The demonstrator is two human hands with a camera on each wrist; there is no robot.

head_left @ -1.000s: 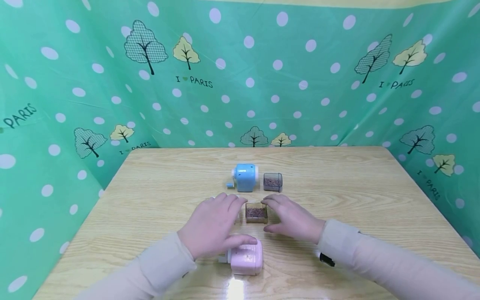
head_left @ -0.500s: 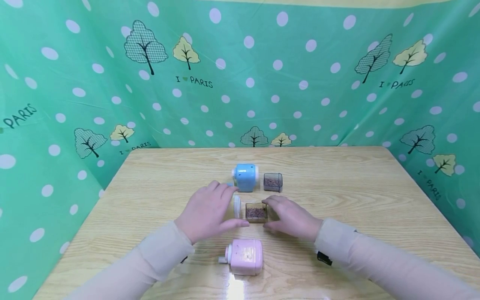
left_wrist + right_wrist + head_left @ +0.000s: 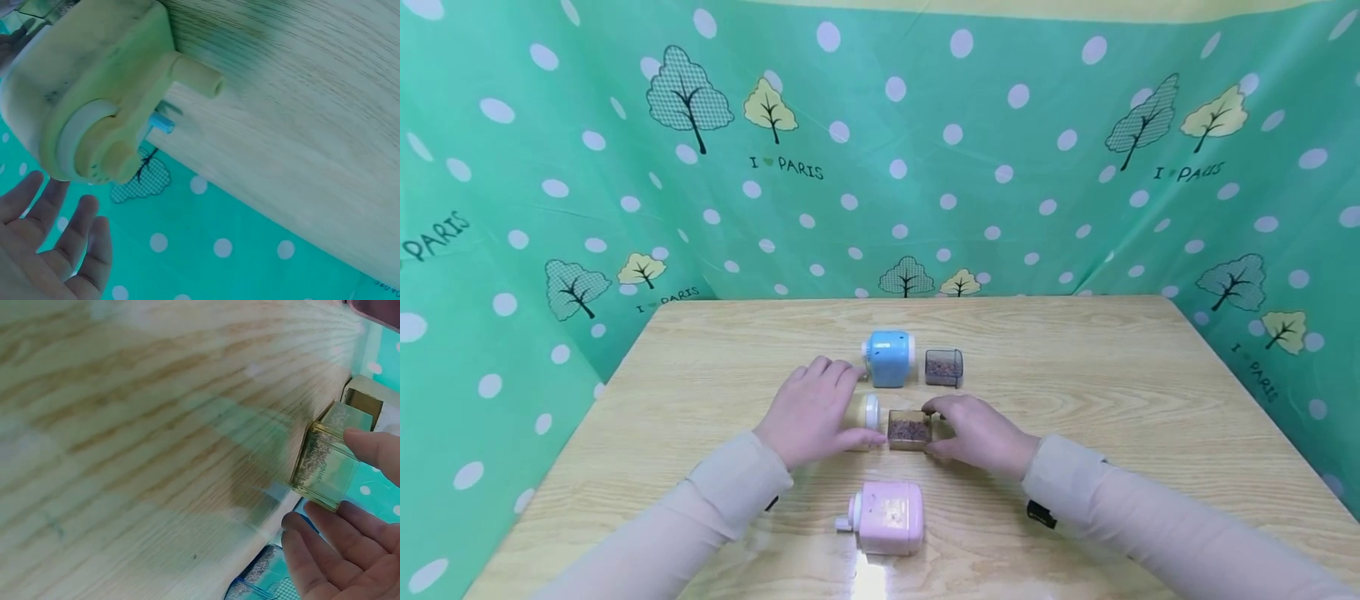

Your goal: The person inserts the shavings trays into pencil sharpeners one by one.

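In the head view a yellow crank pencil sharpener (image 3: 859,412) lies between the spread fingers and thumb of my left hand (image 3: 808,415), its white rim showing. The left wrist view shows its crank (image 3: 122,159) and the fingers (image 3: 81,231) held apart, fingertips right by its body. My right hand (image 3: 977,433) pinches the right end of a clear amber shavings drawer (image 3: 908,430), which faces the sharpener across a narrow gap. Dark shavings fill part of the drawer. In the right wrist view, thumb and fingertips lie at opposite sides of it.
Behind stands a blue pencil sharpener (image 3: 889,358), with a smoky clear shavings drawer (image 3: 943,367) to its right. A pink pencil sharpener (image 3: 891,517) lies nearer to me. The wooden table (image 3: 1112,375) is backed by a green dotted cloth (image 3: 1015,225).
My left hand has moved back from above the pink sharpener, and its thumb now lies along the near side of the yellow one. My right hand stays at the amber drawer.
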